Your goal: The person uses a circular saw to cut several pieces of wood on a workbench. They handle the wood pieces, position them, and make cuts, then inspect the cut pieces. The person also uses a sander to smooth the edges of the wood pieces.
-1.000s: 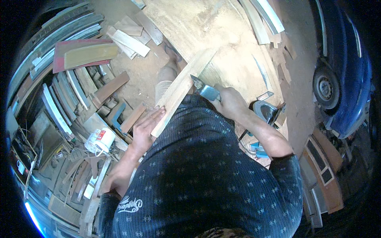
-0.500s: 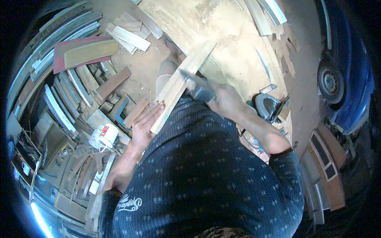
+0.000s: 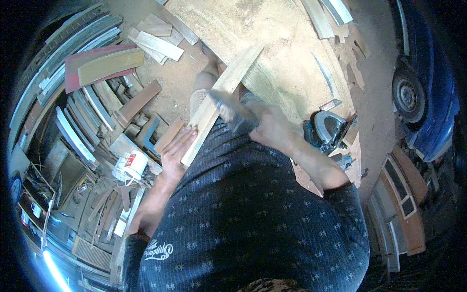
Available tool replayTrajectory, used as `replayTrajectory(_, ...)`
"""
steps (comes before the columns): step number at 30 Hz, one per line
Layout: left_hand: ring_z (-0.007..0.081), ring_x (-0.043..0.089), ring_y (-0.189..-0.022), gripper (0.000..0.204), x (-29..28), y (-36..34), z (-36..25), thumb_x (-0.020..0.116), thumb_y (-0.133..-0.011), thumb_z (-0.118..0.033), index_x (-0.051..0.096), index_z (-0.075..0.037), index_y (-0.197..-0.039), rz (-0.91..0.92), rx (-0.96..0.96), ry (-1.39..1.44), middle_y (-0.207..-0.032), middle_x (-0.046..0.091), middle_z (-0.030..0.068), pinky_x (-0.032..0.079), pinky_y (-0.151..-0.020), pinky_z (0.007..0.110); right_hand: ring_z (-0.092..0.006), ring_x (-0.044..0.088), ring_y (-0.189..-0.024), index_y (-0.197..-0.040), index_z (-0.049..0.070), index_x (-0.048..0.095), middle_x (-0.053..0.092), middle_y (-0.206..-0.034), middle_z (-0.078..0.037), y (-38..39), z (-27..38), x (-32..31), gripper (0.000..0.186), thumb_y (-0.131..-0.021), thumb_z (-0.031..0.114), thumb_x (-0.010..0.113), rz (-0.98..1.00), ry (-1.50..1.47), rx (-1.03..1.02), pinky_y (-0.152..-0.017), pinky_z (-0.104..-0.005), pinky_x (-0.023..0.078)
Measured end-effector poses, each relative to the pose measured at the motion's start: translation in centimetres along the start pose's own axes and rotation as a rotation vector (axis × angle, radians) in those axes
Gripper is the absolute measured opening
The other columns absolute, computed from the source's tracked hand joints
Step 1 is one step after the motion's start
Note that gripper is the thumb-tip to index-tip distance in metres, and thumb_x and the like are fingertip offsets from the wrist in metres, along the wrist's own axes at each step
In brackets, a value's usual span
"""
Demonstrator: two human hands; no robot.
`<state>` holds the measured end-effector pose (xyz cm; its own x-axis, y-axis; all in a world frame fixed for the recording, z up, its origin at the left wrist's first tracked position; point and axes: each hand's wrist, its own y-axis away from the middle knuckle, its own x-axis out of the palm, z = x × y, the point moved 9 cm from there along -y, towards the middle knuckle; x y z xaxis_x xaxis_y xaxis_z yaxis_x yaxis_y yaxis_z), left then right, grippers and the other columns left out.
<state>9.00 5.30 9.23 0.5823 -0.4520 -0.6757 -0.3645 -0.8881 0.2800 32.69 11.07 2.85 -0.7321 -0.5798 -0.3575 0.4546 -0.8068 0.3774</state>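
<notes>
The pale wooden board (image 3: 231,78) runs slantwise in front of you, its near end by your shirt (image 3: 243,194) and its far end over the near left edge of the counter (image 3: 287,68); whether it touches the counter there, you cannot tell. Your left hand (image 3: 178,147) is at the board's near end, fingers laid close together over its left edge. The thumb is hidden, so whether they pinch the wood is unclear. Your right hand (image 3: 272,125) is closed around a dark hand tool (image 3: 234,113), its fingers wrapped tight; the tool's front reaches across the middle of the board, too blurred to show its kind or any contact.

Sawdust covers much of the counter. Near its right edge sits a circular saw (image 3: 329,127). To your left are a white container (image 3: 135,164), a red panel with a yellow panel (image 3: 111,67) on it, and loose wood offcuts (image 3: 158,45). Beyond the counter's right side stands a blue car (image 3: 440,112).
</notes>
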Motion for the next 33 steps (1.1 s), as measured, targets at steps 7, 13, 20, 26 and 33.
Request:
replayTrajectory(7,0.0354,0.066,-0.124,0.047,-0.9,-2.1,-1.7,0.077,-0.080,-0.009,0.071,-0.001,-0.126,0.076,0.112,-0.063,-0.127,0.071,0.0174,0.050,-0.110,0.047,-0.0345,0.068,-0.060,-0.096,-0.001,0.068,0.070,-0.072,-0.020,-2.4,-5.2,-1.7,0.031,-0.093,0.030,0.074,-0.013,0.009,0.252,-0.061,-0.0447,0.054)
replayTrajectory(13,0.0345,0.066,-0.125,0.046,-1.1,-3.2,-4.4,0.068,-0.083,-0.011,0.070,-0.003,-0.129,0.122,0.095,-0.109,-0.131,0.070,0.0160,0.050,-0.110,0.046,-0.0196,0.069,-0.065,-0.101,-0.003,0.073,0.071,-0.073,-0.016,0.8,1.6,-7.7,0.036,-0.095,0.032,0.074,-0.173,-0.262,0.162,-0.061,-0.0373,0.052)
replayTrajectory(20,0.0332,0.066,-0.126,0.045,-0.8,-3.8,-5.5,0.064,-0.085,-0.010,0.071,-0.007,-0.129,0.211,0.180,-0.259,-0.133,0.070,0.0129,0.051,-0.108,0.046,-0.0291,0.073,-0.075,-0.107,-0.006,0.070,0.075,-0.085,-0.017,2.5,-0.3,-3.4,0.040,-0.096,0.032,0.073,0.160,-0.077,0.227,-0.070,-0.0402,0.056)
replayTrajectory(26,0.0325,0.066,-0.125,0.045,-0.6,-3.7,-5.5,0.062,-0.085,-0.010,0.071,-0.008,-0.129,0.159,0.157,-0.201,-0.133,0.070,0.0108,0.051,-0.109,0.047,-0.0340,0.071,-0.073,-0.102,-0.002,0.072,0.073,-0.086,-0.021,2.8,-0.7,-4.7,0.035,-0.094,0.032,0.075,-0.032,-0.280,0.212,-0.068,-0.0425,0.056)
replayTrajectory(33,0.0313,0.067,-0.124,0.043,-0.1,-3.7,-6.0,0.065,-0.086,-0.010,0.071,-0.008,-0.129,0.164,0.174,-0.220,-0.133,0.070,0.0105,0.049,-0.111,0.048,-0.0368,0.070,-0.066,-0.105,-0.006,0.073,0.071,-0.079,-0.022,2.9,-1.7,-2.7,0.033,-0.085,0.020,0.079,0.002,0.013,0.031,-0.066,-0.0414,0.059)
